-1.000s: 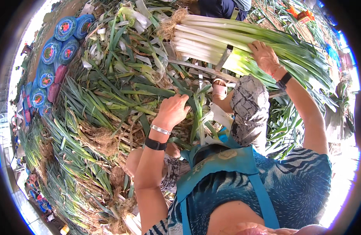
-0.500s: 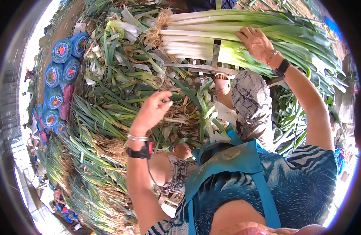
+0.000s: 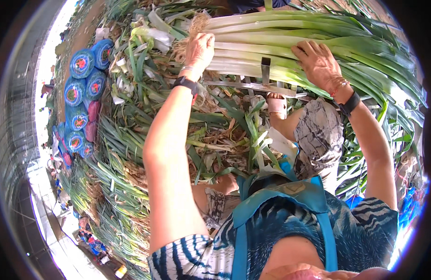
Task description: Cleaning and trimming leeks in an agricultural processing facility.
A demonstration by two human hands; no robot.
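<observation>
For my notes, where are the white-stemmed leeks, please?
In the head view, the white-stemmed leeks lie from upper centre to upper right, with the left hand near their roots and the right hand farther along.

Strong daylight; we see whites blown out along the strip of ground [image 3: 45, 198] at left and the lower right rim. Glare pales the left arm [image 3: 171, 196]. Leeks [image 3: 267, 38] bright, stalks distinct. Darker pockets among the loose leaves [image 3: 220, 156]. Fisheye bows lines at far left; corners black, violet fringing. Middle fairly crisp to us, rim smeared.
</observation>
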